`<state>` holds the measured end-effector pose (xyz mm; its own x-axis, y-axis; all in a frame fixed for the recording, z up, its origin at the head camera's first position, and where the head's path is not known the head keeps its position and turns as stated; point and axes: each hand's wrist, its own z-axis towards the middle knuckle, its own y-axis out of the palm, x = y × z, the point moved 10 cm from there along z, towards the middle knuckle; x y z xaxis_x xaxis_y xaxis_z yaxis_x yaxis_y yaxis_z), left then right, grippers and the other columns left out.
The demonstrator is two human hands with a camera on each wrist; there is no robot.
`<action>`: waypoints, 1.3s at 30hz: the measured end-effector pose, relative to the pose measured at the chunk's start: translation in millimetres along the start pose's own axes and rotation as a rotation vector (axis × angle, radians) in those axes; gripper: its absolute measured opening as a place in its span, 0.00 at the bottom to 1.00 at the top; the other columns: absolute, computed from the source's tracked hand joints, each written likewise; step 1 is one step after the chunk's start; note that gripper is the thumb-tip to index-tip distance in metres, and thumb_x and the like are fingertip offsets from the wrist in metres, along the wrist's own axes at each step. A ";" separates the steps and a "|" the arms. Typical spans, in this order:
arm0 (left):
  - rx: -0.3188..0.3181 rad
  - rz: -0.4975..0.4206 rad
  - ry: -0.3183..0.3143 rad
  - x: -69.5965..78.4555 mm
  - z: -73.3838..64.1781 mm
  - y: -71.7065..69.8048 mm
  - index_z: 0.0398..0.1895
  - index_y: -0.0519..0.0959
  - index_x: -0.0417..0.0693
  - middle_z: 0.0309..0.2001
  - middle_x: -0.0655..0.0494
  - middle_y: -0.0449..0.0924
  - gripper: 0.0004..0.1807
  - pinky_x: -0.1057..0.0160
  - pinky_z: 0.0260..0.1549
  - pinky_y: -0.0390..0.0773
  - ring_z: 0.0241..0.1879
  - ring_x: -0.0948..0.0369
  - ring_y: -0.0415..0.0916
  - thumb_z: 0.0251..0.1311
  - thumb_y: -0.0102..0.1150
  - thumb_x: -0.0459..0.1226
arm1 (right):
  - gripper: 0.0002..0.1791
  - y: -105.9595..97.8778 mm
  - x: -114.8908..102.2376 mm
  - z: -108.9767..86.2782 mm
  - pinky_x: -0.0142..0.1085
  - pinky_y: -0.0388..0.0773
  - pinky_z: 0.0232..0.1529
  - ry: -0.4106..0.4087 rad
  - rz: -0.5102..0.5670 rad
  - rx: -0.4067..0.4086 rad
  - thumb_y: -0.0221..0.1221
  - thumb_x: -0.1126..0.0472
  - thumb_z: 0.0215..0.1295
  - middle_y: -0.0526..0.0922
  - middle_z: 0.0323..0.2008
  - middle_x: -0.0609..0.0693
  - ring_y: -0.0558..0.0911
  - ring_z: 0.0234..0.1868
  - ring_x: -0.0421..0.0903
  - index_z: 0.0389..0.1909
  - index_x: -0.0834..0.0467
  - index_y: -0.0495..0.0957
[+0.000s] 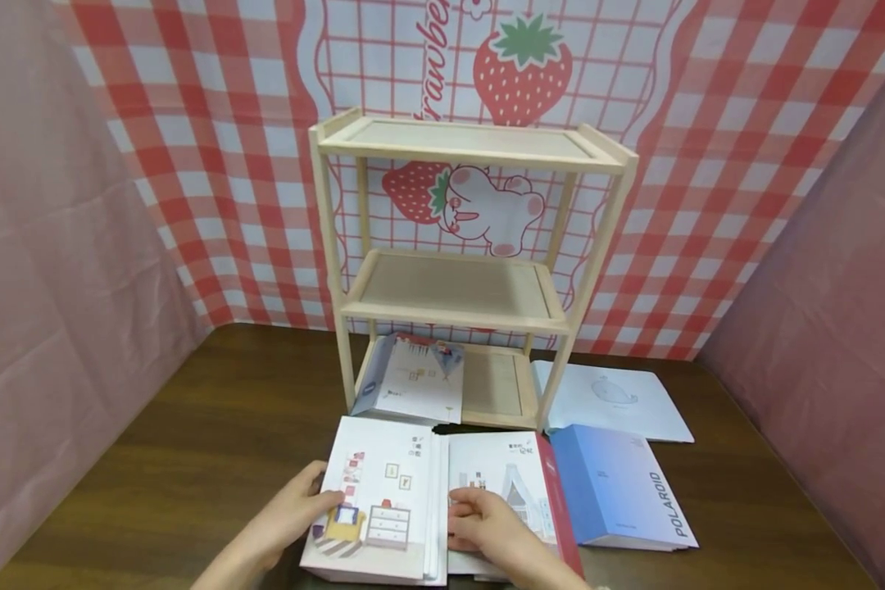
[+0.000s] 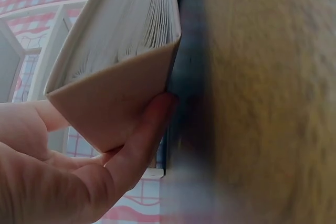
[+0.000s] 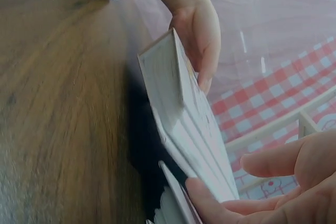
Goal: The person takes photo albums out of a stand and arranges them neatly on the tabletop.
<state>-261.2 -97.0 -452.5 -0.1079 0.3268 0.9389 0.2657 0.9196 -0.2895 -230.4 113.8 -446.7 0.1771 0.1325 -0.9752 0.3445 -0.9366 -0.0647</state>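
A thick white photo album [image 1: 387, 492] with a drawn armchair and drawers on its cover lies in front of the shelf. My left hand [image 1: 291, 510] grips its left side, thumb on the cover and fingers under the spine; the left wrist view shows the pale spine [image 2: 113, 95] between them. My right hand [image 1: 492, 526] is over a second white album [image 1: 487, 452] with a red spine, beside the first album's right edge. In the right wrist view its thumb and fingers [image 3: 268, 158] stand apart, holding nothing, near the first album's page edges [image 3: 195, 142].
A three-tier wooden shelf [image 1: 450, 315] stands behind the albums. On its bottom tier lies another white album [image 1: 422, 383]. A blue POLAROID album [image 1: 627, 483] lies at the right, with a pale whale-print album [image 1: 608, 393] behind it. Checked cloth [image 1: 243, 164] hangs at the back.
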 end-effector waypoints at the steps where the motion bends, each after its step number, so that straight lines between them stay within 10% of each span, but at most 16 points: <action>1: 0.006 0.005 -0.002 -0.4 0.4 -0.9 0.55 0.62 0.30 0.35 0.49 0.78 0.25 0.62 0.29 0.74 0.31 0.59 0.76 0.58 0.51 0.36 | 0.28 0.7 0.1 -0.3 0.39 0.79 0.41 0.002 -0.002 0.001 0.51 0.71 0.59 0.72 0.40 0.61 0.77 0.35 0.43 0.56 0.83 0.55; 21: 0.138 0.067 -0.066 -3.2 5.7 -17.8 0.55 0.66 0.31 0.34 0.49 0.77 0.25 0.63 0.29 0.72 0.29 0.60 0.74 0.54 0.53 0.33 | 0.28 18.8 -4.2 -4.0 0.47 0.77 0.45 0.120 -0.006 -0.115 0.49 0.62 0.65 0.66 0.53 0.72 0.70 0.54 0.66 0.57 0.78 0.57; 39: 0.082 0.171 -0.028 6.8 5.4 -6.7 0.53 0.68 0.33 0.35 0.51 0.78 0.25 0.63 0.32 0.73 0.31 0.61 0.74 0.52 0.57 0.35 | 0.28 21.7 -4.3 -4.2 0.45 0.76 0.47 0.130 0.084 -0.116 0.49 0.61 0.64 0.68 0.51 0.68 0.74 0.48 0.54 0.55 0.80 0.58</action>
<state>-269.0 -99.8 -445.2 -0.0945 0.4849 0.8695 0.2033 0.8644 -0.4599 -219.8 94.2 -443.1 0.3251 0.1031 -0.9400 0.4259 -0.9035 0.0482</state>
